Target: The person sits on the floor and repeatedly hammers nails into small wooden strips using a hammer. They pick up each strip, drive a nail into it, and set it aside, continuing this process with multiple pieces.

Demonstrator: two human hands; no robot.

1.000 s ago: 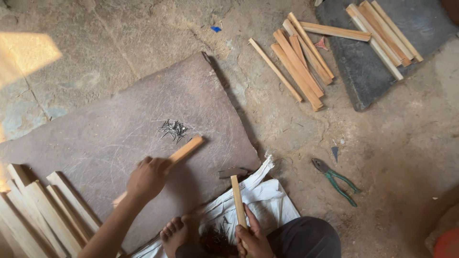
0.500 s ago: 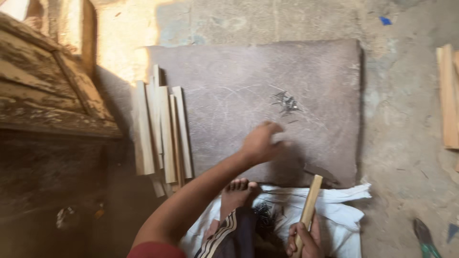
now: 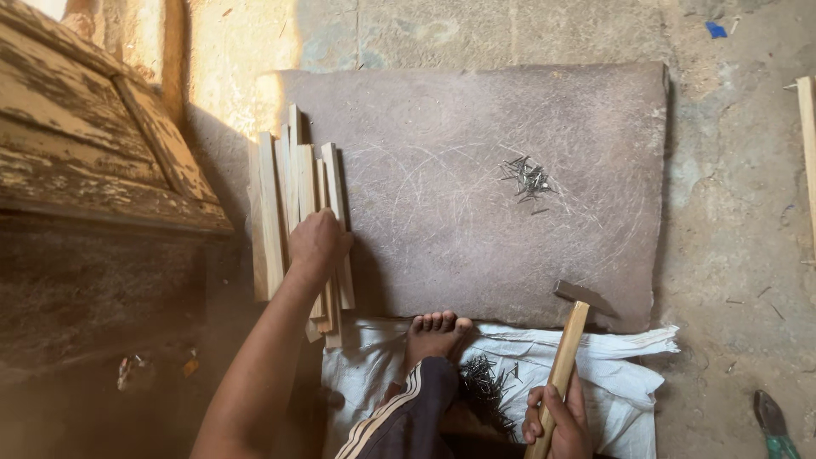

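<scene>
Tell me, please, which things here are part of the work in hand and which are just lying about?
In hand:
left hand on the stack of wooden slats
right hand gripping the hammer
work board
pile of nails

Lying about:
pliers
blue scrap
old wooden panel

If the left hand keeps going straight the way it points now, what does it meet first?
The left hand already rests on the stack of wooden slats, pointing along them. Going on, it would likely slide up the slats toward the sunlit concrete floor beyond.
</scene>
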